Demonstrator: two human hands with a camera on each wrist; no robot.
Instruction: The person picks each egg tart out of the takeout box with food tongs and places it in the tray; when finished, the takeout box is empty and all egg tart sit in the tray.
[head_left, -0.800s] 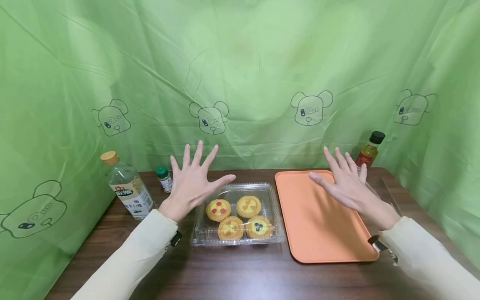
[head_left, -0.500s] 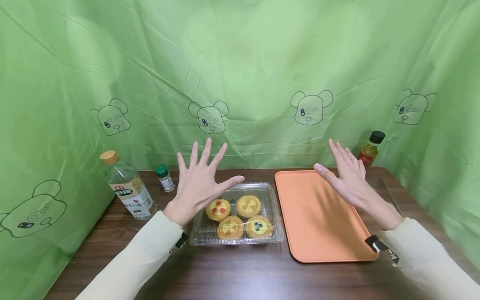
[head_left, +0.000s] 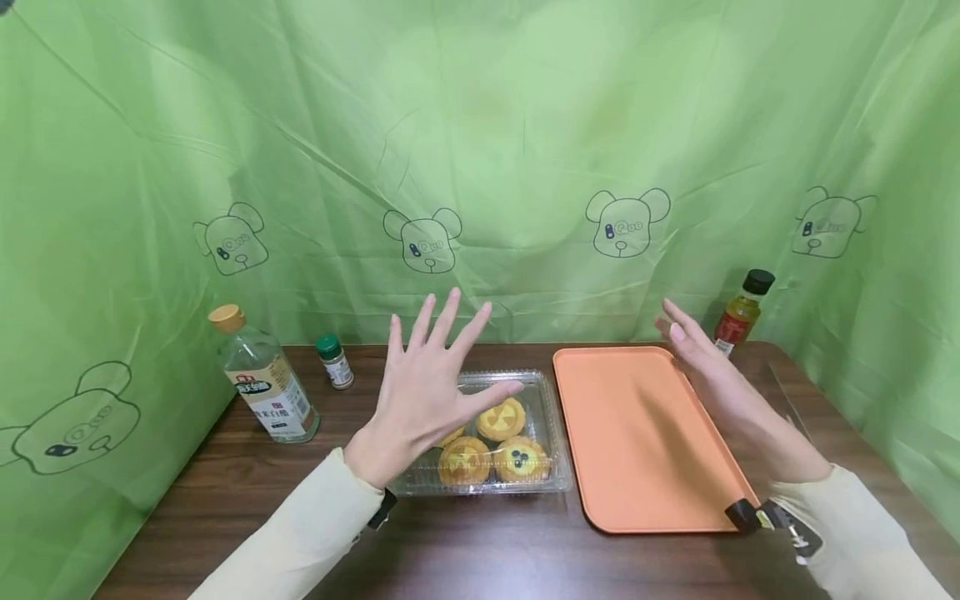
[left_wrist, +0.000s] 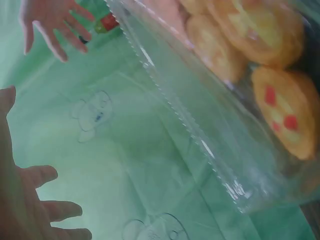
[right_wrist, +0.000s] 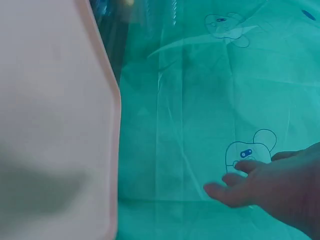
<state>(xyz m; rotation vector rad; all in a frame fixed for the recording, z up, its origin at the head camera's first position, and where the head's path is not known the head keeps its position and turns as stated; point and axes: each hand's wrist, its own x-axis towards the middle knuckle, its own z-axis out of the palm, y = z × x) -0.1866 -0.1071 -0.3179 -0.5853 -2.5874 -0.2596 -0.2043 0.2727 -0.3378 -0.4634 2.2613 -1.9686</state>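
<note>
My left hand (head_left: 423,387) hovers with spread fingers over the left side of a clear plastic clamshell box (head_left: 558,471), holding nothing. Inside the box are several egg tarts (head_left: 500,419). One has red toppings (left_wrist: 285,115) and shows in the left wrist view; in the head view my hand mostly hides it. Above the right edge of an orange tray (head_left: 630,442), my right hand (head_left: 708,367) is raised and turned edge-on. Its fingers are loosely bent around nothing in the right wrist view, where the tray (right_wrist: 55,100) looks pale.
A vinegar bottle (head_left: 273,392) with an orange cap and a small green-capped jar (head_left: 335,367) stand at the left. Behind the right hand is a black-capped bottle (head_left: 738,317). Green cloth (head_left: 517,167) encloses the brown table (head_left: 480,550) on the back and sides.
My left hand has moved right, farther over the box. My right hand has turned from spread and palm-down to edge-on, its fingers drawing together. The head view has shifted slightly.
</note>
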